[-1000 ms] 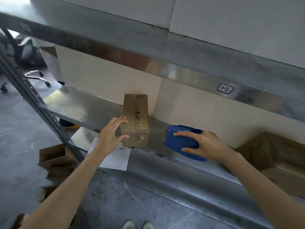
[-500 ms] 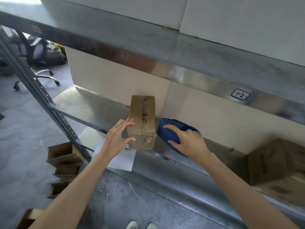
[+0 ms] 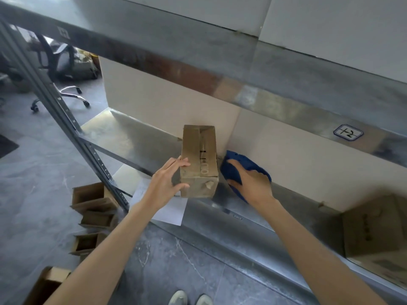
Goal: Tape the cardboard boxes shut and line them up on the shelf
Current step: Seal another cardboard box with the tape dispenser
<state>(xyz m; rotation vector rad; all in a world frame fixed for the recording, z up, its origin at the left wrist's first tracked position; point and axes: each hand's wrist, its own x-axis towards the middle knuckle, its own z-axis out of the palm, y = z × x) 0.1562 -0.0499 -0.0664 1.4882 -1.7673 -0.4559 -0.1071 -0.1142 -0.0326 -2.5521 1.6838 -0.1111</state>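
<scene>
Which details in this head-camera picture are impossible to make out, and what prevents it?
- Blue tool, head view: the right hand covers most of it; its kind is unclear.
- Small box, head view: its printing is too small and blurred to read.
- Its front left corner: hidden behind the left hand.
- Large box: blurred, cut off by the right edge.

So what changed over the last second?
The right hand slid the blue tape dispenser left along the shelf, closing the gap to the cardboard box. It is now close beside the box's right side. Nothing was taken hold of or let go. The left hand still holds the box's near left corner, and the box stayed put.
</scene>
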